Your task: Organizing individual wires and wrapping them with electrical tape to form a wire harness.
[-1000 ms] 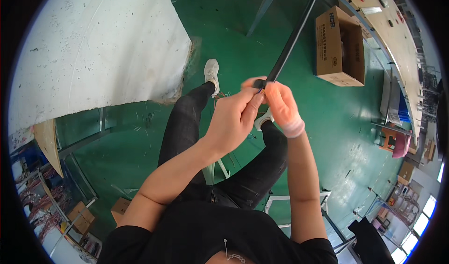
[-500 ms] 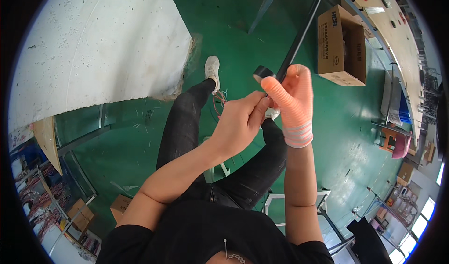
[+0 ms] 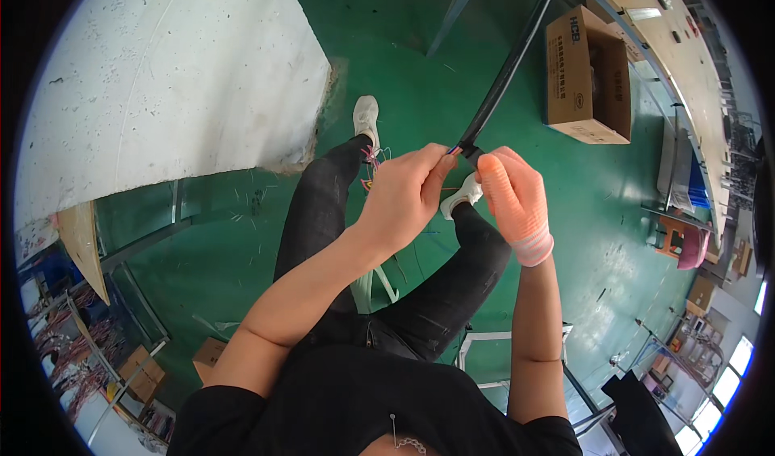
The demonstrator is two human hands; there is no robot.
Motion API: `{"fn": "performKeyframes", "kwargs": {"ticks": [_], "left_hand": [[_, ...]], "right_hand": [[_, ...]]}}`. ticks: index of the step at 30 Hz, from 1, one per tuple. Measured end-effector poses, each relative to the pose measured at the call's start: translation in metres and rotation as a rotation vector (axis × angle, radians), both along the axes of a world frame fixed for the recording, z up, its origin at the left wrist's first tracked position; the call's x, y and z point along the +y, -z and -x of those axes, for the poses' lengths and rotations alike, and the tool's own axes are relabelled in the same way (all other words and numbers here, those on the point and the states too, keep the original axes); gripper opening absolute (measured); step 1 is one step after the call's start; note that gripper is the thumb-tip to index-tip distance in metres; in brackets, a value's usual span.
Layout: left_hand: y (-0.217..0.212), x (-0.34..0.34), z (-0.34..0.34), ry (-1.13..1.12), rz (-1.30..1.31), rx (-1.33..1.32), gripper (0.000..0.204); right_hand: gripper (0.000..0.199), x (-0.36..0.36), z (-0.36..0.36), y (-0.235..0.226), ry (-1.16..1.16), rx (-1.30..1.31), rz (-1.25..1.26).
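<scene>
A long black cable (image 3: 517,56) slants down from the upper right to my hands. At its lower end a short stretch of coloured wires (image 3: 455,150) shows. My bare left hand (image 3: 404,194) pinches these wires between thumb and fingers. A short strip of black tape (image 3: 473,156) runs from the cable's end to my right hand (image 3: 517,202), which wears an orange ribbed glove and is closed on the tape. The tape roll itself is mostly hidden by the glove. Loose wire ends (image 3: 370,165) hang below my left hand.
An open cardboard box (image 3: 569,77) stands on the green floor (image 3: 387,44) at right, beside a long workbench (image 3: 686,60). A white slab (image 3: 186,69) fills the upper left. Wire bundles (image 3: 73,335) lie on a rack at lower left. A pink stool (image 3: 693,248) stands far right.
My right hand has turned and moved down and slightly right, drawing a tape strip from the cable. The roll has gone behind the glove. My left hand has shifted slightly left, and coloured wires now show.
</scene>
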State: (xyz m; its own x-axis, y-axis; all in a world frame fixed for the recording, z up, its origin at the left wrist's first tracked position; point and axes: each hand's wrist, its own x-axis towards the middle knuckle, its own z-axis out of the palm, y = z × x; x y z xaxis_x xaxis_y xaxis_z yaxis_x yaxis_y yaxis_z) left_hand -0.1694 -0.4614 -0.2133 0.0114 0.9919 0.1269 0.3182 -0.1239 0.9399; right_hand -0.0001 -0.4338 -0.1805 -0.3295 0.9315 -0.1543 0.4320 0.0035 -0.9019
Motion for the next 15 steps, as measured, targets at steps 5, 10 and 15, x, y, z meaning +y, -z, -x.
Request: {"fn": "performKeyframes", "kwargs": {"ticks": [5,10,15], "left_hand": [[0.0,-0.006,-0.009,-0.033,-0.063,0.103,0.005],[-0.007,-0.01,-0.006,-0.015,0.083,-0.087,0.009],[-0.023,-0.013,-0.004,0.127,0.39,-0.376,0.03]], "right_hand": [[0.026,0.003,0.027,-0.032,-0.057,-0.101,-0.226],[0.019,0.009,0.052,-0.028,0.078,0.06,-0.064],[0.026,0.011,0.047,-0.005,0.427,0.385,0.133]]}}
